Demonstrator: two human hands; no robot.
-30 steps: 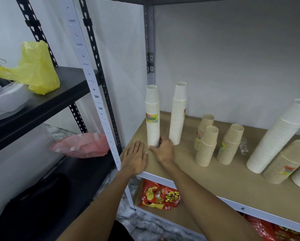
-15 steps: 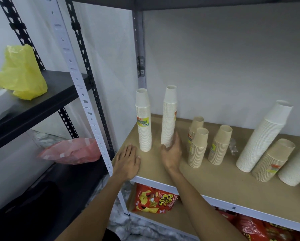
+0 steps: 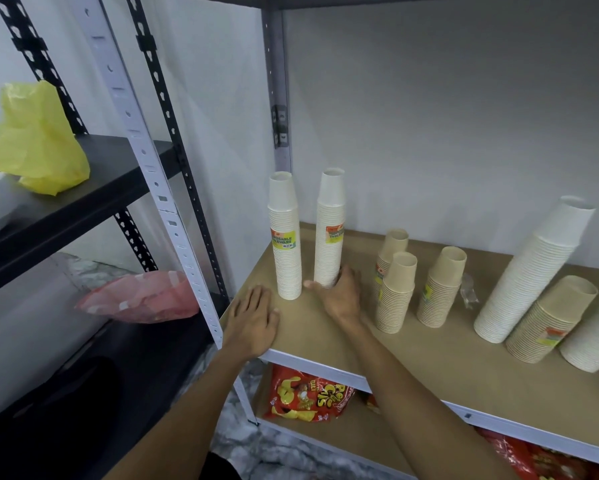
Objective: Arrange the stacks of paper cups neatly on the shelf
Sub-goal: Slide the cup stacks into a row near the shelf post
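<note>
While the second white stack (image 3: 330, 227) stands upright near the shelf's back-left corner, the right hand (image 3: 339, 295) cups its base, thumb on the left side and fingers wrapped round the right, so the hand is closed on the stack down low. Its long axis runs straight up, and it sits just beyond that hand, toward the back wall. The first white stack (image 3: 285, 237) stands just beside it on the left, apart by a narrow gap, closest to the shelf's left edge. The left hand (image 3: 253, 317) lies flat and open on the shelf (image 3: 326, 344) at its front-left corner, holding nothing, just in front of the first stack. The right hand is plainly the nearer one to the stack being set, and I'd judge the coming move a small slide along the board to line it up with its neighbour.

Counting outward: two tall white stacks upright at the left. Three short brown stacks (image 3: 395, 292) sit in the middle of the shelf, leaning slightly, two of them close together. Toward the right edge I count a tall white stack (image 3: 530, 275) tilted rightward, a brown stack (image 3: 554, 320) leaning against it in front, and one more white stack (image 3: 596, 344) cut off by the frame. That makes eight stacks visible, five or six not yet straightened. Below, on the lower shelf, lie red snack bags (image 3: 308, 396).
</note>
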